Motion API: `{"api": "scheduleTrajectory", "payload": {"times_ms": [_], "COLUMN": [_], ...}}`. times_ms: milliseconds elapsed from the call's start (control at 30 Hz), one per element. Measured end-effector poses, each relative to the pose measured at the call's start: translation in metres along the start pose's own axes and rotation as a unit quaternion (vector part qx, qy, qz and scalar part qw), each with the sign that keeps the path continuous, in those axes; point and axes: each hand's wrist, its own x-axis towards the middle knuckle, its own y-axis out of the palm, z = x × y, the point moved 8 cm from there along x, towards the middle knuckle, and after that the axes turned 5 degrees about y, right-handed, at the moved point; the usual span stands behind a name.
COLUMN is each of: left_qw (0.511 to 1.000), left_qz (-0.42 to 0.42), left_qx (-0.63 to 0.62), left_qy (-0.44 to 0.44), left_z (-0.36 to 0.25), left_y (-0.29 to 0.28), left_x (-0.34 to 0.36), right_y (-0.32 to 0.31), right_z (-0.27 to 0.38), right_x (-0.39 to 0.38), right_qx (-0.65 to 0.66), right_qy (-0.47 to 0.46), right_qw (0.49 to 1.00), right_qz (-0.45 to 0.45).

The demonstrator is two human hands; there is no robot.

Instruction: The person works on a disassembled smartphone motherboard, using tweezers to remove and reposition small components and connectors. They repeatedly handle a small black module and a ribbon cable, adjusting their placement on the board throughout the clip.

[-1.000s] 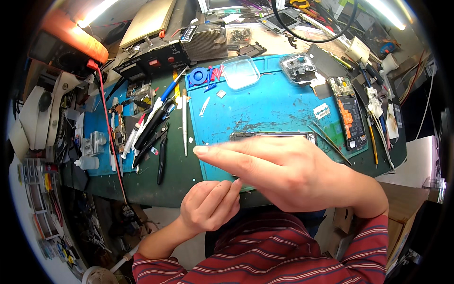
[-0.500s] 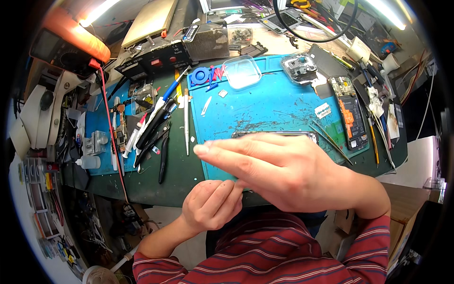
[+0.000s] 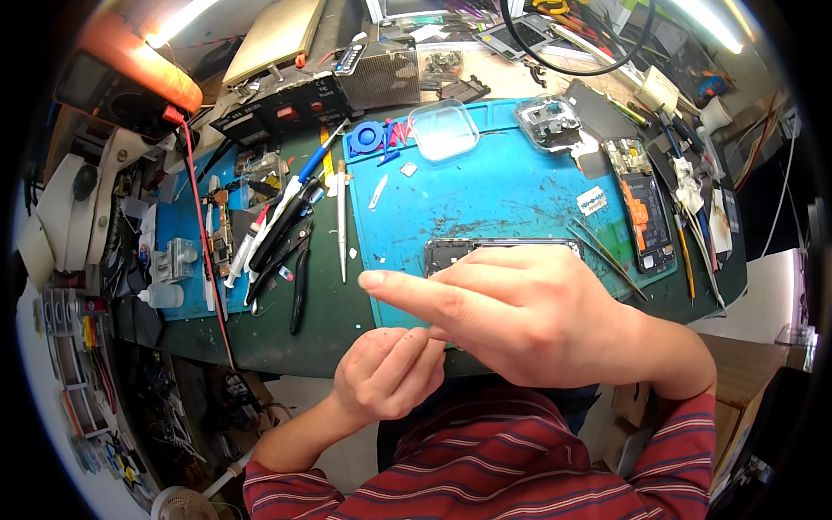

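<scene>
My left hand (image 3: 390, 374) is curled closed at the near edge of the blue mat (image 3: 399, 260). Whatever its fingertips pinch is hidden. Over it reaches my right hand (image 3: 529, 321), index finger stretched out to the left. The right hand's lower fingertips meet the left hand's fingertips, closed on something too small or covered to make out. Behind the right hand lies an opened black phone frame (image 3: 445, 251), mostly covered by it. A pair of tweezers (image 3: 607, 260) rests right of that frame, and a razor blade (image 3: 592, 201) lies farther back.
An opened phone with an orange ribbon (image 3: 640, 212) is at the right. A clear plastic box (image 3: 444, 132) stands at the back of the mat. Left lie a silver pen-shaped tool (image 3: 341, 221), black-handled pliers (image 3: 300, 290) and a blue pen (image 3: 319, 158). An orange multimeter (image 3: 130, 78) hangs upper left.
My right hand's middle finger has drawn back from beside the index finger, and more of the phone frame shows. The left hand has hardly moved.
</scene>
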Motion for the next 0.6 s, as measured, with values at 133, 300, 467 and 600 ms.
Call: {"api": "scheduleTrajectory", "payload": {"times_ms": [133,300,467,600], "left_qw": [1.000,1.000,1.000,0.999], "left_qz": [0.015,0.018,0.004,0.007], "left_qx": [0.002,-0.008,-0.007,-0.037], "left_qy": [-0.007,-0.007,0.016,0.018], "left_z": [0.000,0.002,0.001,0.002], "left_y": [0.001,0.000,0.000,0.001], "left_x": [-0.001,0.005,0.001,-0.006], "right_y": [-0.005,-0.004,0.000,-0.006], "right_z": [-0.008,-0.012,-0.018,-0.022], "right_x": [0.000,-0.001,-0.001,0.007], "right_qx": [0.027,0.083,0.176,0.156], "right_qy": [0.008,0.045,0.027,0.047], "right_qw": [1.000,0.992,0.982,0.981], "right_qz": [-0.010,0.079,0.061,0.108]}}
